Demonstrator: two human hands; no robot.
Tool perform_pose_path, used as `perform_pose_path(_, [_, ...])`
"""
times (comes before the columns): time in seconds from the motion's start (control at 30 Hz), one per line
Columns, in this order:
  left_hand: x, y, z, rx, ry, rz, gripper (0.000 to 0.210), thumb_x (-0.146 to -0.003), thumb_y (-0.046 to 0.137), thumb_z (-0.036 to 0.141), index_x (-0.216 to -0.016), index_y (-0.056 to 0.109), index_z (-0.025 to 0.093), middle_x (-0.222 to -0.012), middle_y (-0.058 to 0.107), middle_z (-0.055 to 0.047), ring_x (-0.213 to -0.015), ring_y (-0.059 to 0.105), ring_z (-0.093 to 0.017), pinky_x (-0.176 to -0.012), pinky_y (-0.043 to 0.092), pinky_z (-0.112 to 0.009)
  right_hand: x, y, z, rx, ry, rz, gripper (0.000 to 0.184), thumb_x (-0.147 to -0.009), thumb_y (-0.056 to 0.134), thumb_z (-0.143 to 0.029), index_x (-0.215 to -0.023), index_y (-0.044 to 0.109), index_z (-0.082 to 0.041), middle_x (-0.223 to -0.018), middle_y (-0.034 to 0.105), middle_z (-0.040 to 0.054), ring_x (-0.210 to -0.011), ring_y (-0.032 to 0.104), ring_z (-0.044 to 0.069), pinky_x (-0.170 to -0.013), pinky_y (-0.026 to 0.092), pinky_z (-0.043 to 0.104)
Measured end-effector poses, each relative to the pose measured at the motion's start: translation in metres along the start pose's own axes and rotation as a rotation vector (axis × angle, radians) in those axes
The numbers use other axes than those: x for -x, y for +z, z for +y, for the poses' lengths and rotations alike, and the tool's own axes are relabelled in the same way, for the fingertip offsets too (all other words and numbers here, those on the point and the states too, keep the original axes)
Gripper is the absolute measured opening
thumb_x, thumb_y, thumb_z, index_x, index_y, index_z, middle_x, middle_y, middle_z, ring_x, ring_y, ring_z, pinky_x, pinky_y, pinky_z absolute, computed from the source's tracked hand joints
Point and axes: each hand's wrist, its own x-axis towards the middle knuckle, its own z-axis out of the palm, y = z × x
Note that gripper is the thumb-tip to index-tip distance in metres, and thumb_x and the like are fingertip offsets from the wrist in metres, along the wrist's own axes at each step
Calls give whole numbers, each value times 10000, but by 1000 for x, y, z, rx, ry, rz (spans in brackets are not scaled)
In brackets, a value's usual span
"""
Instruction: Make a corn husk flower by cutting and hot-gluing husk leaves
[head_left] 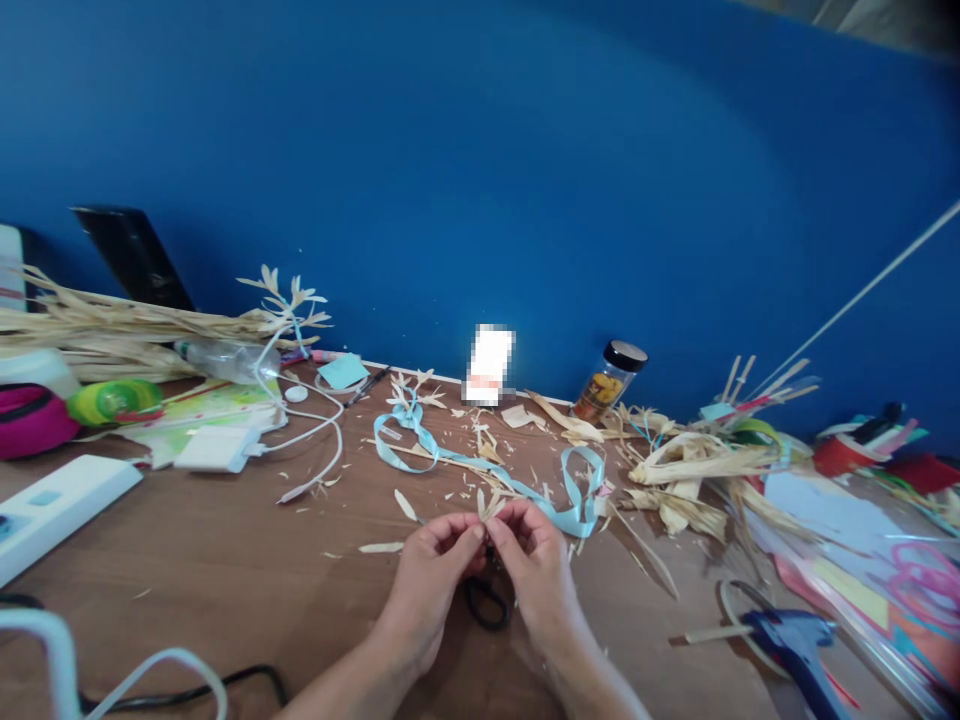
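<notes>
My left hand (442, 560) and my right hand (531, 555) meet low in the middle, thumbs and fingertips pinched together. Between them is a small pale flower of dried husk (490, 503), its narrow petals pointing up and its lower part hidden by my fingers. Below the hands a black loop (487, 604) shows, perhaps a scissors handle. Beyond them a light blue ribbon (517, 484) curls over the table, and a finished-looking husk flower (411, 392) lies by its left end. Loose petal-shaped husk pieces (381, 547) lie left of my hands.
A blue glue gun (796, 640) lies at the right front. Dried husks (690, 470) and a black-lidded jar (609, 380) stand behind it. At left are a white power strip (67, 510), a charger (217, 448) with cable and a husk bundle (135, 330). A blue wall (480, 180) closes the back.
</notes>
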Motion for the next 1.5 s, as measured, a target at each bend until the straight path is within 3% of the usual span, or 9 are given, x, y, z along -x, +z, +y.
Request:
perform_pose_path(0.33, [0,-1,-1,-94,19,-26,205,-703,652,312,-793,654,128,-699,641,-45,-609,545,-118,-591,432,-228,1,-1,-6,68,-73,11,65,-804,556,-257,-808,545,-193,-705,582,-6,-657,543,148,-615,455,249])
perform_pose_path(0.57, [-2,-6,-5,-71,82,41,222,-673,676,328,-790,664,139,-671,627,-19,-593,532,-108,-583,424,-210,4,-5,-12,351,-390,0,119,-789,534,-117,-748,612,-196,-797,564,26,-762,544,163,-692,433,255])
perform_pose_path(0.67, [-3,-7,-7,-65,88,43,225,-669,676,332,-793,663,144,-642,619,-9,-595,539,-113,-582,425,-212,4,-5,-10,389,-457,-8,146,-792,520,-102,-772,627,-201,-797,558,29,-748,543,159,-683,436,257])
perform_pose_path(1.33, [2,-2,-3,-45,20,6,201,-684,673,327,-787,638,158,-690,640,-10,-601,565,-101,-567,425,-191,2,-5,-9,438,-434,47,110,-798,516,-124,-735,579,-189,-773,553,25,-722,536,154,-646,439,247])
perform_pose_path(1.5, [4,-2,-2,-42,13,2,200,-687,667,333,-782,638,160,-671,644,-11,-596,577,-110,-562,429,-196,4,-5,-8,405,-409,47,74,-795,520,-135,-806,561,-196,-822,565,29,-730,539,153,-650,451,248])
